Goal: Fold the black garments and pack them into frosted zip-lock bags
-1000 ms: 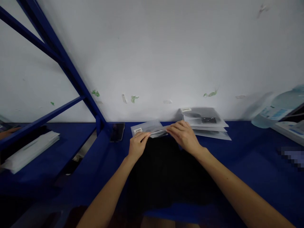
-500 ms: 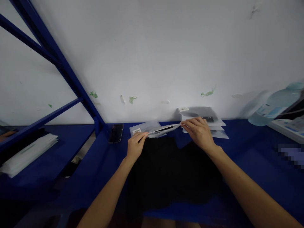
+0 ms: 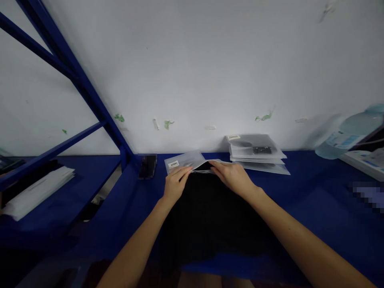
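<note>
My left hand point(image 3: 176, 183) pinches the left edge of a frosted plastic bag point(image 3: 197, 163), thumb and fingers closed. At its other side my right hand point(image 3: 232, 176) has its fingertips closed on the rim. The bag's mouth gapes between the hands, with a dark gap showing; whether anything is inside I cannot tell. Just below both hands a black cloth point(image 3: 217, 216), perhaps a garment, lies spread on the blue table point(image 3: 303, 200). A flat clear bag with a barcode label point(image 3: 173, 164) lies beside my left fingers.
Several filled plastic bags point(image 3: 255, 146) are stacked against the wall behind my right hand. A phone point(image 3: 147, 166) lies at left, near a blue metal frame point(image 3: 90, 100). White packages point(image 3: 42, 192) rest farther left. A large water bottle point(image 3: 348, 134) stands at right.
My right hand has moved left, closer to my left hand. The bag's mouth, nearly flat before, now bulges apart between them.
</note>
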A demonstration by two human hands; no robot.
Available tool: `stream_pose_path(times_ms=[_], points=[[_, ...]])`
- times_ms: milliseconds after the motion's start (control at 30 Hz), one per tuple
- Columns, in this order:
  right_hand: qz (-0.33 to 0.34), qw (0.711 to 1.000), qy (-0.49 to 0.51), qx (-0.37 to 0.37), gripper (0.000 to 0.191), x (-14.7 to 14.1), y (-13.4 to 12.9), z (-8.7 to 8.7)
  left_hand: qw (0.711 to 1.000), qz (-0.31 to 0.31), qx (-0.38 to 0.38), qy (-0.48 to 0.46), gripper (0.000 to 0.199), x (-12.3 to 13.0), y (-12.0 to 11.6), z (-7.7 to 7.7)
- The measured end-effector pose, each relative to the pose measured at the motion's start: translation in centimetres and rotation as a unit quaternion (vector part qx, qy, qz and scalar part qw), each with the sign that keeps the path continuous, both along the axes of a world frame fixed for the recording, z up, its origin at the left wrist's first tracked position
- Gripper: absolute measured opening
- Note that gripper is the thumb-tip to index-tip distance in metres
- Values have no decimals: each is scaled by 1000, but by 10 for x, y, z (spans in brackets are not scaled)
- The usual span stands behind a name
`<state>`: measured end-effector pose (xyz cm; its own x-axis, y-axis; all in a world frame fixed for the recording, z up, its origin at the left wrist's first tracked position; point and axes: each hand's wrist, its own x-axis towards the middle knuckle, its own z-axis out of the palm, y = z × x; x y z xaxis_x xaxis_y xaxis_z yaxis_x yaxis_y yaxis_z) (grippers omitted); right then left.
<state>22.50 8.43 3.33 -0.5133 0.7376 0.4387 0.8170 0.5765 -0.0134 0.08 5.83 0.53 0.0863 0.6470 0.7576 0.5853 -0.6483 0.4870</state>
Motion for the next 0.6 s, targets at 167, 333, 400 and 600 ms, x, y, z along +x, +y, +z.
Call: stream_pose_path(times_ms=[167, 333, 400, 600], points=[[-31, 999, -39, -16, 33, -20, -2, -7, 999, -33, -31, 6, 22, 8, -5, 0], [-44, 999, -25, -10, 28, -27, 0, -10, 990, -28, -123, -66, 21, 10, -11, 4], [-47, 999, -12, -4, 28, -24, 1, -12, 960, 5, -212, -181, 28, 7, -9, 6], [-18, 1000, 10, 21, 30, -19, -1, -17, 675, -170, -588, -412, 53, 6, 8, 15]])
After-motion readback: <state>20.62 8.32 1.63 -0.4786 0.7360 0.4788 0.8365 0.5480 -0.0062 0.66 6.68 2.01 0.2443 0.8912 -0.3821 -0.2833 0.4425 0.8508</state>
